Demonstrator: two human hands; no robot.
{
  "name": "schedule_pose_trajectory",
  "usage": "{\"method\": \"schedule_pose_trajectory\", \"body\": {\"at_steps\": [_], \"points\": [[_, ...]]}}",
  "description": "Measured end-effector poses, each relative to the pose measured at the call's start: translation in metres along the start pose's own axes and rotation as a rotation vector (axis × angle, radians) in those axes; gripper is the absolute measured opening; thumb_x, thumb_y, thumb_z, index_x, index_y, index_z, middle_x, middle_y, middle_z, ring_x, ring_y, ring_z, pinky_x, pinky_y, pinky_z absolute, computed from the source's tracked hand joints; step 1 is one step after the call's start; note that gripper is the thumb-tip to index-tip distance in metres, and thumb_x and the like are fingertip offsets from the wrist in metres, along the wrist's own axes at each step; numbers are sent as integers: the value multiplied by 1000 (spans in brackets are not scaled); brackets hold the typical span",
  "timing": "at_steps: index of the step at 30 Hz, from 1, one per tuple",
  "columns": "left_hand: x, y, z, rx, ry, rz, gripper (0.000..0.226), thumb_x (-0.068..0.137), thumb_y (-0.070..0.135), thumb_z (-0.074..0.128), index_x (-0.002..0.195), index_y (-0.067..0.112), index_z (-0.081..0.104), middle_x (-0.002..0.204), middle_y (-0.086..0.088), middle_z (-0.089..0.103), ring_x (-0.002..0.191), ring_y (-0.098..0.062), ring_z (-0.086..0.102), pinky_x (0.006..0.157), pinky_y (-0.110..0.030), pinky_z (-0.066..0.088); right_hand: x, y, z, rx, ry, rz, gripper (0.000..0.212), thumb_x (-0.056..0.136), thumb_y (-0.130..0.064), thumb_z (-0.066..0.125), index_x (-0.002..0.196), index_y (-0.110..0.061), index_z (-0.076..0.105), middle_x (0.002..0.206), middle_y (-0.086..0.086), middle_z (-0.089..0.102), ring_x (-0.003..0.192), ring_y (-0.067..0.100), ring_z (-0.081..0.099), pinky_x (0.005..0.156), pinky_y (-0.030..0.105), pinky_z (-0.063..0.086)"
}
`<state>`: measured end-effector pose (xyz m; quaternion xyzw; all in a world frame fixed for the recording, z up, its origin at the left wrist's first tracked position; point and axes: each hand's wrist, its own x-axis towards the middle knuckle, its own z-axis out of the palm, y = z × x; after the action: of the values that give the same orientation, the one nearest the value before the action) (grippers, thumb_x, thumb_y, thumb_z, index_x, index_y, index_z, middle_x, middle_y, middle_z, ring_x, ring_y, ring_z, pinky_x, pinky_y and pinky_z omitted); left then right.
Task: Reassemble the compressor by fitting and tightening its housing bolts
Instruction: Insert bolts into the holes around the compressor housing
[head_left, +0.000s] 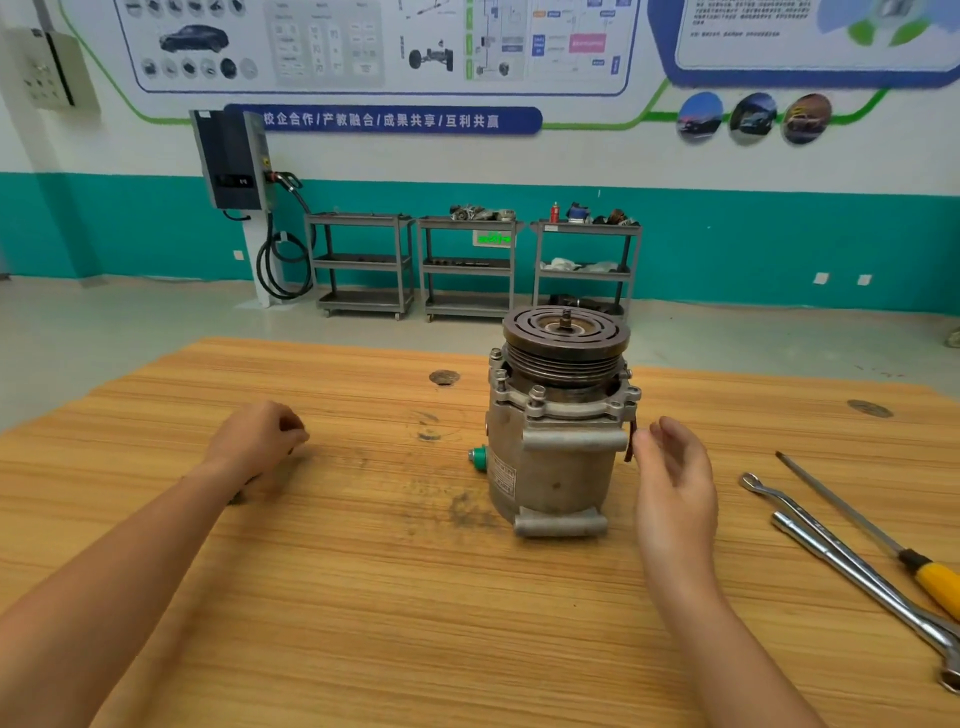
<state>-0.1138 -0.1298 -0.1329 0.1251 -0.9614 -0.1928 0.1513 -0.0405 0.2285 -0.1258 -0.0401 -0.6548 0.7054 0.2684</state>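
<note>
The compressor (558, 447) is standing on end on the counter (363, 571), pulley (566, 332) uppermost, just to the left of the right grip (675, 478) and well to the right of the left grip (254, 441). Neither grip is touching it.

The tall body is likely sitting top-heavy under that pulley, so a sideways pull on a wrench is risking a tip or a skid unless the other hand is bracing the housing. The housing bolts (536, 397) are showing around the upper flange. Some heads seem to be sitting down already, though how tight they are cannot be told. Drawing one up hard before the rest are snug could be seating the flange unevenly, and a bolt started crooked would be cutting its thread.

The right grip is hovering wide, fingers relaxed and pointing up, palm facing the housing. The wrenches (857, 579) and the screwdriver (937, 584) are lying to its right, untouched. The left grip is hanging low over the counter with the forearm stretched forward and the fingers curled in. Whether it is pinching something small, I cannot tell.
</note>
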Motion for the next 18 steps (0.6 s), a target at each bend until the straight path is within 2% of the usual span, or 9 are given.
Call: {"method": "schedule_pose_trajectory", "body": {"at_steps": [2, 3, 5, 6, 8, 11, 13, 15, 18], "points": [[-28, 36, -16, -403, 211, 86, 10, 86, 15, 65, 94, 9, 69, 88, -4, 69, 85, -16, 61, 74, -25, 49, -11, -12, -4, -21, 31, -211, 19, 89, -19, 60, 100, -35, 56, 104, -16, 59, 97, 0, 55, 83, 15, 43], [-48, 59, -27, -602, 288, 179, 5, 83, 14, 67, 88, 15, 68, 84, 3, 68, 82, -9, 62, 71, -18, 48, -18, -19, -5, -7, -26, -282, 18, 87, -20, 62, 94, -37, 59, 98, -15, 63, 92, 0, 59, 78, 12, 46], [-96, 105, -45, -790, 269, 488, 9, 78, 22, 70, 83, 27, 65, 79, 12, 69, 77, 2, 63, 67, -8, 48, -37, -32, -2, 20, -244, -301, 8, 82, -28, 69, 85, -34, 66, 88, -15, 68, 81, -1, 63, 68, 8, 47], [-118, 124, -48, -795, 204, 648, 11, 75, 27, 71, 84, 28, 64, 82, 13, 69, 77, 2, 64, 68, -8, 49, -46, -38, 0, 47, -354, -271, 4, 78, -31, 71, 82, -32, 71, 85, -14, 70, 77, -1, 64, 66, 8, 48], [-147, 151, -44, -758, 109, 864, 11, 75, 27, 68, 85, 25, 64, 82, 9, 68, 76, -3, 65, 68, -17, 54, -58, -46, 2, 125, -493, -197, 14, 68, -35, 71, 80, -32, 76, 80, -10, 73, 73, 3, 67, 65, 12, 50], [-158, 169, -32, -780, 124, 898, 13, 73, 13, 73, 84, 15, 66, 81, 2, 67, 74, -9, 64, 65, -30, 56, -60, -54, -5, 166, -491, -142, 18, 58, -36, 69, 74, -36, 76, 73, -5, 73, 67, 5, 68, 60, 11, 50], [-159, 174, -26, -750, 147, 950, 9, 74, 6, 71, 83, 8, 69, 82, -1, 68, 77, -9, 64, 66, -29, 56, -55, -56, -11, 175, -488, -102, 13, 56, -33, 70, 68, -34, 76, 69, -3, 73, 63, 5, 67, 57, 11, 49], [-161, 180, -22, -659, 187, 1034, 11, 78, 10, 68, 84, 1, 70, 86, -3, 69, 83, -9, 64, 70, -25, 54, -51, -57, -16, 142, -492, -88, 14, 53, -35, 71, 67, -34, 75, 67, -4, 71, 63, 4, 67, 57, 12, 49], [-164, 184, -16, -656, 162, 1048, 17, 80, 11, 62, 92, 2, 70, 92, -2, 70, 89, -6, 64, 76, -20, 53, -42, -57, -24, 108, -491, -48, 24, 49, -39, 74, 67, -24, 75, 69, 0, 72, 65, 9, 68, 58, 14, 50]]}}
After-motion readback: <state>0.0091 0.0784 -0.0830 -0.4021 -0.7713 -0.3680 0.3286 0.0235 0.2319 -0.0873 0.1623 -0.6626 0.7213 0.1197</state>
